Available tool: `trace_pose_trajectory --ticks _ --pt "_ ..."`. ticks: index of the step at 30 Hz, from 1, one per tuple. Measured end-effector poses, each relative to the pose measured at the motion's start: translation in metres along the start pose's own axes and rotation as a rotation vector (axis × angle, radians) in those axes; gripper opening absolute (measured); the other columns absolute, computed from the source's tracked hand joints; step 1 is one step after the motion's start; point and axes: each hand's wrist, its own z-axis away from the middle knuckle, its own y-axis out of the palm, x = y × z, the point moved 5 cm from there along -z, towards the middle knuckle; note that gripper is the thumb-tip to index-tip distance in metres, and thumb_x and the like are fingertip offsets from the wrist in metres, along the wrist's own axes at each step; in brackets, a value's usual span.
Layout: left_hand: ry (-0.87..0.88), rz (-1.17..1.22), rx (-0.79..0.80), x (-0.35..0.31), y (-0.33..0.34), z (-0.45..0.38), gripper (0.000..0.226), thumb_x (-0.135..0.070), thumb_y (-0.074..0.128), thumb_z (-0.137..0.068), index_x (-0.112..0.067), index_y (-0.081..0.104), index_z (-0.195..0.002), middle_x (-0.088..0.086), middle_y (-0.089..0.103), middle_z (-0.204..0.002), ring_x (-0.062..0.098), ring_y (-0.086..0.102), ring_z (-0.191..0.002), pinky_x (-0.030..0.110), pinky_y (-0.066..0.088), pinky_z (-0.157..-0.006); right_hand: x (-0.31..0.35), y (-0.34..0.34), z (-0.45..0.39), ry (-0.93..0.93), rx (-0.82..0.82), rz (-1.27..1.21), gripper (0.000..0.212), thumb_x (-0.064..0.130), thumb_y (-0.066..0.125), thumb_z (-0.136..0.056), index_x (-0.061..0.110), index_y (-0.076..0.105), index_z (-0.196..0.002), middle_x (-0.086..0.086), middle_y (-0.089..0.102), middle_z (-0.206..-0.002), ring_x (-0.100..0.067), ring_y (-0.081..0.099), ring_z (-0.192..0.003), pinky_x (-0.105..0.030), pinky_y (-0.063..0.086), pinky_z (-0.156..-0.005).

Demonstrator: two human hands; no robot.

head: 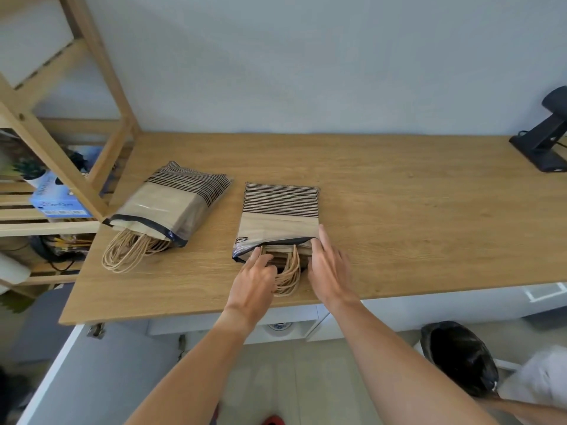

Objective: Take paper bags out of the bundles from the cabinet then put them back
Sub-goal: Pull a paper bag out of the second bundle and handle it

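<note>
Two bundles of brown paper bags in clear plastic wrap lie flat on the wooden countertop [399, 210]. The left bundle [171, 204] is angled, its twine handles [129, 253] spilling out toward the counter's front. The right bundle [280, 214] lies straight, open end toward me. My left hand [254, 280] has its fingertips on the handles at that open end, fingers reaching into the wrap's mouth. My right hand [329, 265] rests flat on the bundle's near right corner, fingers spread, pinning the wrap's dark edge.
A wooden shelf unit [92, 118] stands at the left with a blue box [58, 197] on it. A black stand [546, 139] sits at the counter's far right. Below the counter are white cabinets [399, 311], an open door [76, 378] at left and a black-lined bin [460, 357].
</note>
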Motion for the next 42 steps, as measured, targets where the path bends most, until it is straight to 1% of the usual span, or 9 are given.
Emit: trace_pose_trajectory --ticks 4,10,15,20,28,32,34,38,42 --pt "-0.076 0.115 0.075 0.006 0.002 0.005 0.011 0.008 0.062 -0.080 0.000 0.062 -0.073 0.019 0.063 -0.124 0.040 0.054 -0.126 0.042 0.058 -0.066 0.003 -0.002 -0.002 0.048 0.014 0.033 0.057 -0.013 0.071 -0.078 0.010 0.053 -0.127 -0.016 0.006 -0.169 -0.027 0.064 -0.107 -0.042 0.047 -0.096" --pt "-0.095 0.106 0.111 0.017 -0.002 0.008 0.008 -0.003 0.056 -0.091 -0.002 0.064 -0.093 0.009 0.047 -0.143 0.033 0.066 -0.104 0.036 0.057 -0.079 -0.005 -0.004 -0.003 0.072 0.009 0.047 0.060 -0.014 0.065 -0.083 0.016 0.055 -0.135 -0.014 0.011 -0.169 -0.025 0.065 -0.104 -0.043 0.046 -0.100" --pt "-0.096 0.210 0.018 0.018 -0.004 0.014 0.024 0.010 0.063 -0.079 -0.008 0.050 -0.069 0.018 0.052 -0.141 0.043 0.060 -0.117 0.046 0.059 -0.069 -0.006 0.006 -0.005 -0.035 0.004 0.067 0.062 0.000 0.066 -0.090 0.018 0.046 -0.146 -0.018 0.016 -0.166 -0.031 0.061 -0.116 -0.048 0.043 -0.108" --pt "-0.058 0.297 -0.039 0.000 0.003 0.022 0.046 0.017 0.068 -0.068 -0.016 0.036 -0.066 0.023 0.057 -0.134 0.048 0.047 -0.127 0.046 0.059 -0.057 0.000 0.003 -0.007 -0.105 -0.043 0.059 0.046 0.001 0.074 -0.085 0.010 0.061 -0.129 -0.018 0.041 -0.154 -0.035 0.059 -0.119 -0.045 0.047 -0.105" --pt "0.075 0.241 -0.091 0.005 0.004 0.025 0.036 0.027 0.065 -0.058 -0.006 0.052 -0.067 0.024 0.056 -0.134 0.050 0.055 -0.116 0.045 0.056 -0.046 0.023 0.009 -0.015 -0.257 -0.087 0.055 0.053 -0.010 0.084 -0.060 0.009 0.058 -0.101 -0.009 0.059 -0.113 -0.027 0.062 -0.101 -0.036 0.057 -0.084" --pt "0.194 0.296 -0.081 0.014 -0.001 0.034 0.022 -0.007 0.074 -0.070 -0.012 0.061 -0.087 0.010 0.055 -0.140 0.040 0.055 -0.123 0.039 0.057 -0.049 0.022 0.010 -0.014 -0.281 -0.054 0.082 0.058 -0.014 0.083 -0.059 0.008 0.061 -0.108 -0.014 0.055 -0.135 -0.030 0.062 -0.110 -0.038 0.058 -0.087" --pt "0.197 0.383 -0.071 0.023 -0.003 0.042 0.033 -0.037 0.068 -0.080 -0.019 0.061 -0.107 0.003 0.045 -0.148 0.027 0.055 -0.127 0.033 0.057 -0.068 0.020 0.011 -0.014 -0.313 -0.022 0.130 0.061 -0.020 0.077 -0.057 0.006 0.064 -0.111 -0.018 0.048 -0.148 -0.035 0.059 -0.113 -0.046 0.056 -0.089" --pt "-0.213 0.583 -0.247 0.055 -0.004 0.044 0.039 -0.043 0.045 -0.096 -0.021 0.050 -0.127 0.002 0.045 -0.140 0.011 0.041 -0.128 0.032 0.037 -0.099 0.021 0.012 -0.013 -0.334 0.032 0.167 0.060 -0.023 0.074 -0.056 0.005 0.062 -0.107 -0.018 0.041 -0.156 -0.036 0.055 -0.114 -0.044 0.056 -0.083" --pt "-0.721 0.930 -0.036 0.068 0.023 0.024 0.043 -0.022 0.047 -0.101 -0.018 0.037 -0.142 -0.005 0.056 -0.128 0.023 0.049 -0.123 0.036 0.038 -0.099 0.020 0.011 -0.014 -0.376 0.049 0.151 0.064 -0.026 0.077 -0.049 0.005 0.060 -0.103 -0.018 0.042 -0.155 -0.039 0.057 -0.114 -0.038 0.058 -0.069"
